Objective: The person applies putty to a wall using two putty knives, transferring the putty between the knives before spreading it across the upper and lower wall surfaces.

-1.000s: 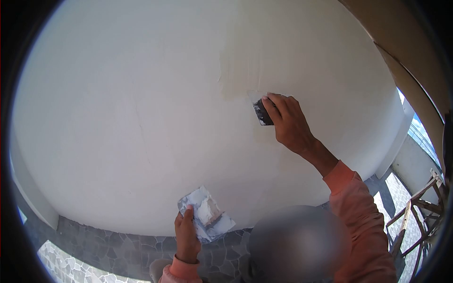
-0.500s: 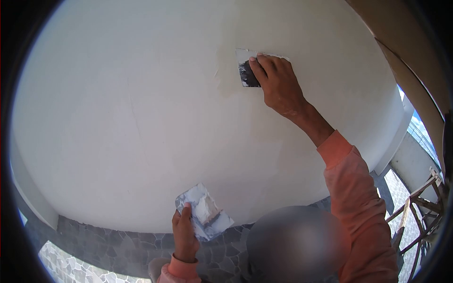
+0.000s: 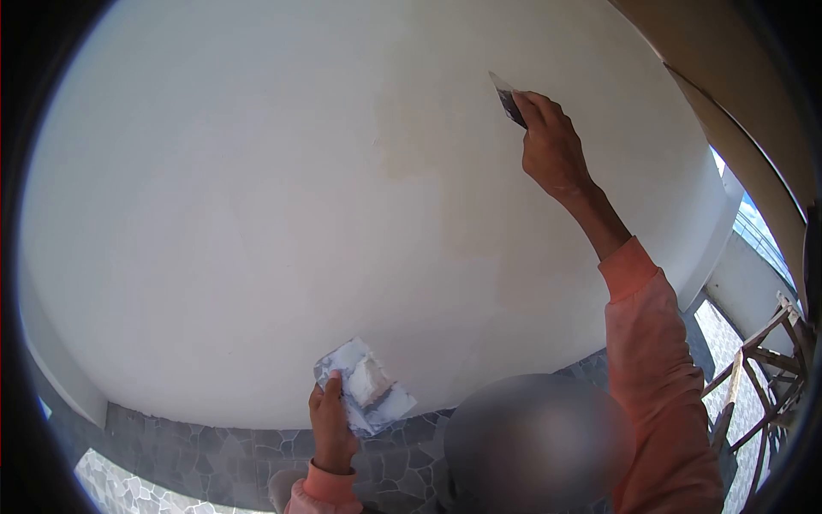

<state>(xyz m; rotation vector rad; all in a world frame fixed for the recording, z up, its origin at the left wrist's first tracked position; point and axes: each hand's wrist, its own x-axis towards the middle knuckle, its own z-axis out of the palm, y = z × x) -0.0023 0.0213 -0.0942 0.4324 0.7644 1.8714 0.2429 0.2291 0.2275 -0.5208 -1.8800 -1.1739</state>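
My right hand [image 3: 552, 146] grips a putty knife [image 3: 511, 101] with a dark handle part, its blade turned nearly edge-on in this view, close to the pale wall [image 3: 257, 197]. Damp-looking, beige patches of skim coat [image 3: 419, 137] show on the wall left of the blade. Low in front of the wall, my left hand [image 3: 332, 424] is closed on a flat, putty-smeared plate [image 3: 396, 406]. A thick lump of white putty [image 3: 368, 379] sits on that plate, and my left thumb presses over its near edge.
Grey stone-patterned tiles [image 3: 231, 454] run along the wall's foot. A blurred, rounded shape [image 3: 539, 441] covers the lower middle. At the right stands a wooden frame [image 3: 762, 368], with a brown overhead panel [image 3: 728, 94] above it.
My right hand has moved right and turned the putty knife from flat against the wall to nearly edge-on. The left hand and its putty plate have barely shifted.
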